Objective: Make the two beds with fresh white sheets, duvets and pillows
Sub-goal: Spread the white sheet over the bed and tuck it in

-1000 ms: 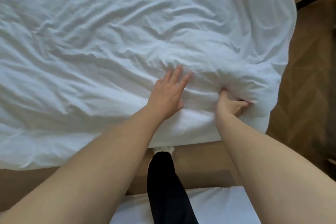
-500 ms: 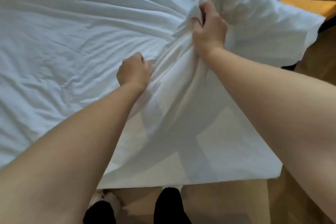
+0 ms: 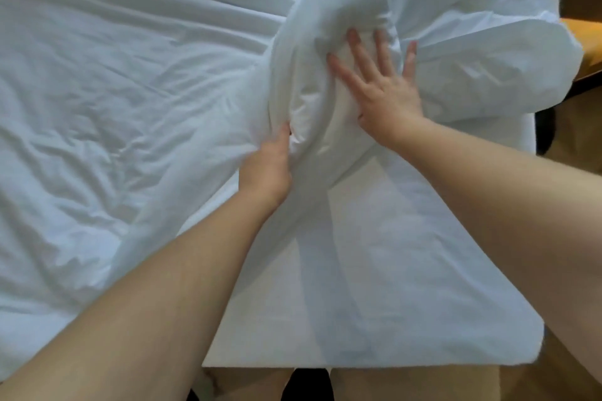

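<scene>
Running near-left to far-right, the fold of crumpled white duvet (image 3: 345, 19) is gripped at its near end by the left hand (image 3: 267, 169). The right hand (image 3: 384, 91) presses it farther along, fingers spread.

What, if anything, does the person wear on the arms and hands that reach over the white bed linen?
Nothing that shows. The left forearm and right forearm are bare to the frame edge, with no sleeve in view. The left hand and right hand have no gloves. No watch, bracelet or ring shows; the left hand's fingers are hidden.
</scene>
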`<state>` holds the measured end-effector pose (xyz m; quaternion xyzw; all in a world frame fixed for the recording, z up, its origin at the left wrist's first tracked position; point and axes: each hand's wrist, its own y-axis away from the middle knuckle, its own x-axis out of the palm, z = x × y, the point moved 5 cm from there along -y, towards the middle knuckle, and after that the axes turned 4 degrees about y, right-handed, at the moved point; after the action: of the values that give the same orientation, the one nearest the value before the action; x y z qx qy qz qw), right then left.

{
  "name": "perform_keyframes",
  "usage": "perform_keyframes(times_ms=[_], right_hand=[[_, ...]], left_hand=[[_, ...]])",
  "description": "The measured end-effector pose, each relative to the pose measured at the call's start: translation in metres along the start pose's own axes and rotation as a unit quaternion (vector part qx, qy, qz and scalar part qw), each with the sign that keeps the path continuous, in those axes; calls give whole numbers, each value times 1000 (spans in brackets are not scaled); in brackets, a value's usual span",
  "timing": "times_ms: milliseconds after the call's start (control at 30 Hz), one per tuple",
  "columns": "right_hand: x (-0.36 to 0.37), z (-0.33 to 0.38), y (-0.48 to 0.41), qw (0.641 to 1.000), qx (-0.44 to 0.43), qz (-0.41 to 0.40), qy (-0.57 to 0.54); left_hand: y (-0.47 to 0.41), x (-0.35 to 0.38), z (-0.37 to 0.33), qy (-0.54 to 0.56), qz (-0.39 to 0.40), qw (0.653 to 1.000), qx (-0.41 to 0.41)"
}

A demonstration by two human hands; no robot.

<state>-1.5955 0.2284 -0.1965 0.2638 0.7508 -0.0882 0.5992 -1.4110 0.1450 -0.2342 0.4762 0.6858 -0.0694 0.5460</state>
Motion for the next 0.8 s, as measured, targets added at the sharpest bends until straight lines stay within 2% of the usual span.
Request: perform_keyframes(times_ms=[67, 167, 267, 367, 433, 500, 567, 600, 700, 733, 800], right_hand=[[-3, 8, -19, 998, -22, 4, 60], [-3, 30, -16, 993, -85, 39, 68], [-4, 38, 21, 976, -103, 179, 77], [1, 29, 83, 944, -97, 301, 98], [17, 15, 136, 905, -78, 407, 102], [42, -1, 197, 827, -34, 554, 91], [60, -10, 251, 745, 2, 666, 43], [69, -10, 273, 720, 5, 693, 24], [85, -1, 312, 690, -9, 723, -13], [89, 3, 319, 692, -18, 722, -20], [97, 9, 329, 721, -32, 691, -28]], left_hand=[[-10, 0, 4, 31, 14, 999, 27], [-3, 5, 14, 103, 110, 988, 36], [32, 14, 2, 141, 189, 970, 61], [77, 43, -24, 122, 252, 956, 83], [108, 68, -46, 92, 282, 950, 97], [136, 94, -67, 80, 316, 938, 121], [153, 117, -79, 67, 360, 919, 146], [158, 128, -80, 59, 383, 909, 154], [172, 152, -78, 24, 428, 888, 168], [178, 157, -74, 6, 432, 886, 169], [190, 162, -66, -32, 408, 897, 166]])
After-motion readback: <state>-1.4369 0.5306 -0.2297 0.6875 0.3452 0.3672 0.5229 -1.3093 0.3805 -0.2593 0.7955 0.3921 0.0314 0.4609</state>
